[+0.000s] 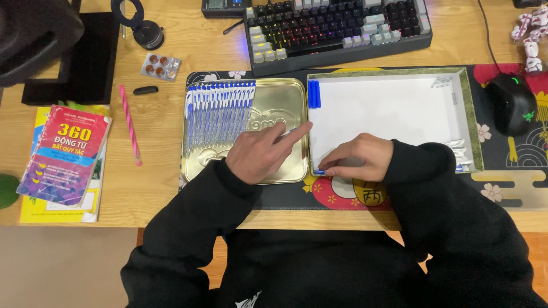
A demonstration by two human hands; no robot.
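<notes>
Pens (220, 114) with blue caps lie in a neat overlapping row across the far left part of the gold tin lid (285, 105), just beyond your left hand (264, 154). That left hand rests on the lid with its forefinger stretched toward the lid's right edge and the other fingers curled under; a thin pen seems to lie beneath the fingertip, though you cannot tell whether the hand grips it or only presses on it. Your right hand (358, 158) sits just to the right of it, knuckles up and fingers folded, inside the near left corner of the white box (399, 108); a blue pen end (319, 171) shows under its fingers at the box's near edge, so it looks pinched there. Beyond your right hand, in the far left corner of the box, a couple of blue caps (314, 94) stand against the wall. Farther off than both hands lies a keyboard (337, 28), and a black mouse (512, 102) sits well to the right of your right hand. Left of your left hand, on the worktop (165, 188), lie a pink pencil (130, 125) and a stack of books (63, 159).
</notes>
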